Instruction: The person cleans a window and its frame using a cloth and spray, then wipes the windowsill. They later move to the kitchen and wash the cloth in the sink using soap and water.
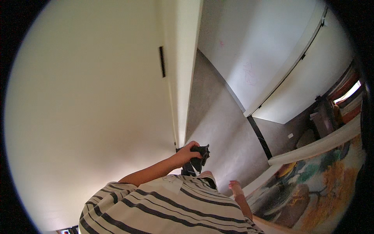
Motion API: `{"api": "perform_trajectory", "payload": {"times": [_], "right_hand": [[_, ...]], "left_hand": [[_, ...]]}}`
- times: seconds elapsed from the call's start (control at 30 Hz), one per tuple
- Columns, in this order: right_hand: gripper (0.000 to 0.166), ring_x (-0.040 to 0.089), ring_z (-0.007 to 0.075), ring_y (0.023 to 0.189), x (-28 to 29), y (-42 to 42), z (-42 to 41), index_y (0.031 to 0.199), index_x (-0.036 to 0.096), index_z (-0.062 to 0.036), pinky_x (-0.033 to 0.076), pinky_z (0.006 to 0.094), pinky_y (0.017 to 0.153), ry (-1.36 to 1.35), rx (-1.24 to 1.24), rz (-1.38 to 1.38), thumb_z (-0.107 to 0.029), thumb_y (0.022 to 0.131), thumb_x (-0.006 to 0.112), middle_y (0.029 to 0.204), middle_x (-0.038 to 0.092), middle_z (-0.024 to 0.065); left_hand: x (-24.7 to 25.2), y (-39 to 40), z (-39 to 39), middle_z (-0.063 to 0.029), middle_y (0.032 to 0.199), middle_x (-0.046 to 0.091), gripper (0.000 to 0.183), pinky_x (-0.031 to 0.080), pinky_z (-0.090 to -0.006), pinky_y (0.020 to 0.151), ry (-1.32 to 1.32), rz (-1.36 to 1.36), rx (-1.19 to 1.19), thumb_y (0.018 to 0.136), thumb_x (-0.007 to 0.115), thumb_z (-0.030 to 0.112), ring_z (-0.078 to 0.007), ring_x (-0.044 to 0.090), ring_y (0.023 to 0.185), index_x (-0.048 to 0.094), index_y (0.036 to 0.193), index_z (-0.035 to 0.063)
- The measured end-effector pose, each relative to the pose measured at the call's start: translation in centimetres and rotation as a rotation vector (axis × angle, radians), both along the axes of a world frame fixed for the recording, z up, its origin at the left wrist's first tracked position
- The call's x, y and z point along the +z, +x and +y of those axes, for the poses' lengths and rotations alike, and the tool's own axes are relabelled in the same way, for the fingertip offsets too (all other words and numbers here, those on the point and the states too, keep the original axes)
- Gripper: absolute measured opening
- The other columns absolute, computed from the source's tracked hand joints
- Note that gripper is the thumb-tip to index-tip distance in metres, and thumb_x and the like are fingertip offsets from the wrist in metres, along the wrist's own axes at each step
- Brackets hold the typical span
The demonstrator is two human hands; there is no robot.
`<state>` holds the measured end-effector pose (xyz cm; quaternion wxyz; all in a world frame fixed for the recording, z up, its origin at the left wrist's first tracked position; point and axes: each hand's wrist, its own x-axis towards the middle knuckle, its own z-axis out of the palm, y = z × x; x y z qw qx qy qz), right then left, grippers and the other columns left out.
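My left hand [188, 152] is shut on a dark, jagged-edged object [201, 156] in front of my striped shirt. What kind of thing it is cannot be made out. A tall pale door or panel [96, 96] stands close beside my left forearm. Low at my other side hangs my right hand [235, 186], small and blurred, apart from the object. Nothing shows in it, but its fingers are too unclear to read. One bare foot [207, 174] peeks out past the shirt's hem.
Grey floor [216, 122] runs ahead between the pale panel with a black recessed handle [162, 61] and a white wall [257, 44] marked with pink scribbles. A white door [304, 79] stands open beyond a black threshold strip [260, 137]. A colourful painting [309, 187] fills the lower right.
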<state>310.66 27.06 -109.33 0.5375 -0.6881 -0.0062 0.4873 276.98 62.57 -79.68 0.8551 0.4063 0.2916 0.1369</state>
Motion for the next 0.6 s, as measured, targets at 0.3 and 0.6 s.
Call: {"api": "perform_trajectory", "payload": {"times": [0.3,0.6], "right_hand": [[0.024,0.057,0.0199,0.075,0.3,13.1,7.0,0.100,0.058,-0.0024,0.046,0.0340,0.059,-0.403,0.380,-0.062,-0.021,0.086,0.051,0.088,0.061,0.0103],[0.028,0.054,0.0173,0.057,-0.7,41.6,41.0,0.098,0.059,-0.0063,0.042,0.0307,0.048,-0.410,0.598,-0.264,-0.029,0.088,0.046,0.076,0.060,0.0035]], "left_hand": [[-1.0,13.6,15.0,-0.0101,0.093,0.053,0.040,0.048,-0.0300,0.071,0.009,0.069,0.087,0.072,0.066,0.008,-0.0192,0.055,0.084,0.044,0.106,0.0064],[-1.0,23.9,28.4,-0.0101,0.094,0.055,0.038,0.047,-0.0336,0.074,0.006,0.124,0.560,0.073,0.063,0.004,-0.0206,0.056,0.083,0.045,0.107,0.0056]]}}
